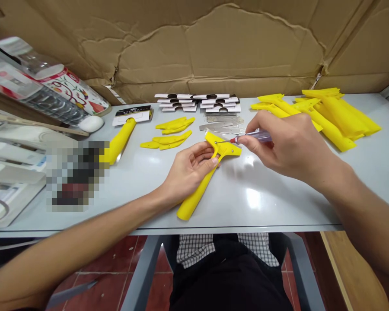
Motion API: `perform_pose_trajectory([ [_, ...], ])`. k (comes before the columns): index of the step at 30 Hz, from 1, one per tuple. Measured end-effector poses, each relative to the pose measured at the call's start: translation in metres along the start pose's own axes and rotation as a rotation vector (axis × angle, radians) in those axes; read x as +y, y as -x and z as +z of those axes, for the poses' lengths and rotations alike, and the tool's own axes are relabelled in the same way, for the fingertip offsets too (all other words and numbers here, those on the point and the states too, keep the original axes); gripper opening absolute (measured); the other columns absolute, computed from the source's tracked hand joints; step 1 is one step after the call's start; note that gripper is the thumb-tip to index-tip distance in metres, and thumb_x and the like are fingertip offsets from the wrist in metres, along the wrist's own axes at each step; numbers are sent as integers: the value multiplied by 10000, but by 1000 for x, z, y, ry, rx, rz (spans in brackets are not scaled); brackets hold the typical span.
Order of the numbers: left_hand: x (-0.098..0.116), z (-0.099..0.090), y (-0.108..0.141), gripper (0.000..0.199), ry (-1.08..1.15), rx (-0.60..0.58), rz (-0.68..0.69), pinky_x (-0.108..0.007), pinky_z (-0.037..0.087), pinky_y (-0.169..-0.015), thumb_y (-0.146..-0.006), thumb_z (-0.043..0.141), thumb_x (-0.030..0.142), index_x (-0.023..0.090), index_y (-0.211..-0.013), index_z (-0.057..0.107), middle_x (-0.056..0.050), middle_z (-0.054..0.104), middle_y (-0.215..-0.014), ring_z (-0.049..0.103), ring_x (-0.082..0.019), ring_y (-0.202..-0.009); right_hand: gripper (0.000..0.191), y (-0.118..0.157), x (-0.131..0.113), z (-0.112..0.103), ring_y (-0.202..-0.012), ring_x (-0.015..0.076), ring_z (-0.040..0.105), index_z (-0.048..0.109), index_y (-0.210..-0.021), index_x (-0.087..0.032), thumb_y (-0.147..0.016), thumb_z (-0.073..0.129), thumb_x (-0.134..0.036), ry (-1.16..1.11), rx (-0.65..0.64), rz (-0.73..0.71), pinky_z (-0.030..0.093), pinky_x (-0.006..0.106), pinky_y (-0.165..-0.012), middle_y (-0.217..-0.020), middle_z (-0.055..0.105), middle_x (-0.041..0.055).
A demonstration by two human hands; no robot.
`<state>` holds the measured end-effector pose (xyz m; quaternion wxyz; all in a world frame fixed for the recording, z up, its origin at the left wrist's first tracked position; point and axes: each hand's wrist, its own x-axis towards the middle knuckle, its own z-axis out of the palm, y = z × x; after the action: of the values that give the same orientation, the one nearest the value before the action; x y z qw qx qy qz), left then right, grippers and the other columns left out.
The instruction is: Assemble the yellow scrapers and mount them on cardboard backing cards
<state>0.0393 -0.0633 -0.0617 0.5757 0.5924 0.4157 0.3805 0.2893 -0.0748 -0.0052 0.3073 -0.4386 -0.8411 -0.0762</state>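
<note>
My left hand [188,172] is closed around the neck of a yellow plastic scraper [196,196], tilted with its forked head up and its long handle toward me. A thin metal blade edge shows at the head, and small screws sit in its two arms. A screwdriver [262,136] with a clear purplish handle is gripped in my right hand [288,144]. Its tip meets the screw in the head's left arm. Just behind the head lie loose metal blades [220,126]. Several yellow cover pieces [171,139] rest left of the blades.
Stacked black-and-white cards [214,103] stand by the cardboard wall [246,47]. More yellow handles [333,116] are piled at the right. On the left are a carded yellow scraper [125,134], a water bottle [48,101], a printed cup [73,88] and a blurred dark patch.
</note>
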Motion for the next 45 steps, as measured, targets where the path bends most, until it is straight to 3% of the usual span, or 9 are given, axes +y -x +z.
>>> perform_pose_trajectory([
  [7,-2,1,-1,369,4,29,25,-532,605,-1113,-928,821,310,141,-1231,697,-158,751,-1354,722,-288,-1227,223,1,-5,-4,-606,220,611,668,-1206,-242,-996,600,-274,-101,-97,52,414,375,-602,-775,716,22],
  [11,-4,2,-1,353,-1,33,43,-500,622,-1085,-939,801,304,143,-1233,687,-154,746,-1334,719,-277,-1215,145,1,-1,2,-571,198,580,678,-1106,-243,-1032,604,-344,-80,-33,24,382,360,-576,-753,711,15],
  [16,-8,2,0,349,-25,67,99,-494,617,-1096,-934,798,286,167,-1242,685,-136,751,-1302,719,-272,-1206,301,0,1,4,-499,171,486,673,-985,-213,-1065,594,-492,6,45,-12,321,347,-543,-622,623,-15],
  [23,-10,2,-1,321,-23,68,102,-491,620,-1093,-930,801,297,170,-1201,686,-129,749,-1263,723,-266,-1183,138,1,-5,-1,-557,194,574,677,-1106,-259,-1032,608,-353,-80,-47,28,382,358,-574,-715,701,-1],
  [28,-9,2,-1,307,-39,57,105,-503,624,-1088,-936,794,303,180,-1197,692,-128,753,-1274,727,-274,-1192,307,0,1,2,-494,174,483,668,-933,-212,-1056,606,-485,-1,24,-6,328,356,-543,-604,615,-1],
  [34,-9,2,-1,337,-32,66,95,-510,596,-1139,-928,810,293,167,-1215,688,-133,749,-1290,720,-267,-1200,227,-1,-7,-6,-582,213,577,667,-1165,-248,-953,630,-319,-79,-89,50,400,372,-594,-678,666,-4],
  [38,-10,2,-1,311,-29,67,96,-499,623,-1094,-930,809,308,176,-1184,689,-127,752,-1274,723,-271,-1183,140,-2,-7,-5,-552,199,545,671,-1011,-248,-979,610,-370,-58,-62,43,357,356,-568,-659,659,-1],
  [42,-10,1,-2,303,-31,58,100,-494,620,-1101,-932,800,302,188,-1192,696,-121,757,-1270,728,-270,-1192,326,-2,-2,0,-521,186,502,630,-812,-262,-1028,606,-504,4,-38,37,317,347,-563,-580,604,-3],
  [45,-10,1,-2,304,-27,51,105,-500,609,-1122,-933,801,299,189,-1197,698,-120,759,-1281,729,-267,-1195,343,-1,-2,-1,-536,194,522,646,-833,-265,-1020,613,-551,-16,-37,44,329,351,-570,-577,603,-3],
])
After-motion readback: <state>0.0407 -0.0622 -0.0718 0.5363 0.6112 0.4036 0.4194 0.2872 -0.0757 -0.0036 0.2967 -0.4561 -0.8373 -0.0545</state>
